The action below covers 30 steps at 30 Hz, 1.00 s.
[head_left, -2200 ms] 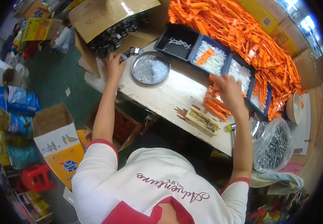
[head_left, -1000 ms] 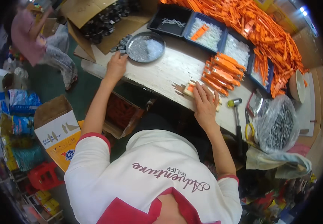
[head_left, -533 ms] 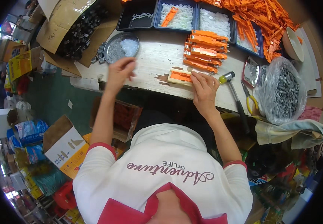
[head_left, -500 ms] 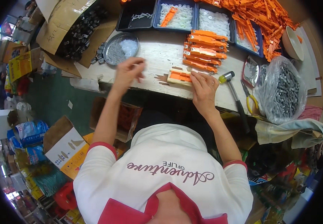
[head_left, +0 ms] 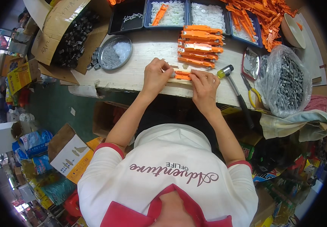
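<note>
An orange plastic part (head_left: 182, 75) lies in a pale block-like holder at the table's near edge, between my two hands. My right hand (head_left: 206, 89) has its fingers closed on the part's right end. At the left end my left hand (head_left: 156, 78) is closed in a pinch, and its fingertips hide most of what they hold. Just beyond them is a stack of similar orange parts (head_left: 199, 45). Left of my left hand stands a round metal dish (head_left: 102, 62) with greyish and clear white contents. To the right lies a hammer (head_left: 239, 94) with a yellow-and-metal head.
Dark trays (head_left: 127, 28) line the back, several with white pieces. An orange heap (head_left: 265, 22) fills the back right. Pliers (head_left: 251, 92) and a bag of grey screw-like pieces (head_left: 286, 83) are at right. A cardboard box (head_left: 63, 28) holds black parts at left.
My left hand has moved right from beside the metal dish to the left end of the orange part, its fingers now pinched. My right hand stays on the part. The whole view has shifted slightly.
</note>
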Each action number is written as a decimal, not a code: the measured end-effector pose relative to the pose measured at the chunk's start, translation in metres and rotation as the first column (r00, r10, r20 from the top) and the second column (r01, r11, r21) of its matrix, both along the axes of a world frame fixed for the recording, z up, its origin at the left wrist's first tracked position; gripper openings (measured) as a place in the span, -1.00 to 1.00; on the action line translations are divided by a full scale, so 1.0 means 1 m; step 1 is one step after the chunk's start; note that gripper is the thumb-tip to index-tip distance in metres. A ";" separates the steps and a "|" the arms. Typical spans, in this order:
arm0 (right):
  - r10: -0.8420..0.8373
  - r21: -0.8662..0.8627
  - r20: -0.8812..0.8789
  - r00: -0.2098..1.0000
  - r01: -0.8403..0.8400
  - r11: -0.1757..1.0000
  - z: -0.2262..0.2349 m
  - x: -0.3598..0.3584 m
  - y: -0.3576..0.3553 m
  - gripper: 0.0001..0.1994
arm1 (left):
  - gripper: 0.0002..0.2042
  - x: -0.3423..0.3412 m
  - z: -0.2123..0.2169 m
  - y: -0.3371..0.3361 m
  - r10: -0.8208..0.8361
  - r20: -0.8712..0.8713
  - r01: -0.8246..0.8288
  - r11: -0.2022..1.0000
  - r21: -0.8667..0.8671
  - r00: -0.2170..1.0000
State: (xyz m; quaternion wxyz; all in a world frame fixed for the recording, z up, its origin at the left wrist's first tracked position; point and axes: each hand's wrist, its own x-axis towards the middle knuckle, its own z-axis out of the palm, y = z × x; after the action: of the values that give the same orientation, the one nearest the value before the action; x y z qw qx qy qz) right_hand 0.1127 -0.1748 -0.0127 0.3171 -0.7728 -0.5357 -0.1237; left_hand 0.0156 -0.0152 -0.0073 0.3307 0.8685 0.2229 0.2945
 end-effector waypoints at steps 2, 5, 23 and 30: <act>-0.003 0.011 0.004 1.000 0.003 1.000 -0.001 -0.001 0.001 -0.75 | -0.90 -0.001 -0.007 0.003 0.040 -0.062 -0.066 0.850 -0.522 0.997; 0.001 0.018 -0.006 1.000 -0.001 1.000 -0.002 0.000 0.001 -0.75 | -0.91 -0.005 -0.013 0.000 0.076 0.063 -0.012 0.726 -0.688 0.995; 0.043 0.104 -0.062 0.997 -0.036 0.994 -0.011 0.006 0.006 -0.78 | -0.91 -0.010 -0.005 -0.002 0.058 0.028 -0.015 0.638 -0.770 0.998; 0.046 0.179 -0.055 0.997 -0.036 0.983 -0.001 0.016 0.001 -0.77 | -0.94 -0.003 0.000 0.008 0.046 -0.034 -0.057 0.720 -0.692 0.998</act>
State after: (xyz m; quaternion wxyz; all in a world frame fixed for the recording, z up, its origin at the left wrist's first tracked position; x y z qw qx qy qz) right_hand 0.1288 -0.1736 -0.0142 0.4031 -0.7333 -0.5288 -0.1419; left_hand 0.0127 -0.0073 -0.0068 0.6209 0.6781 0.3429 0.1926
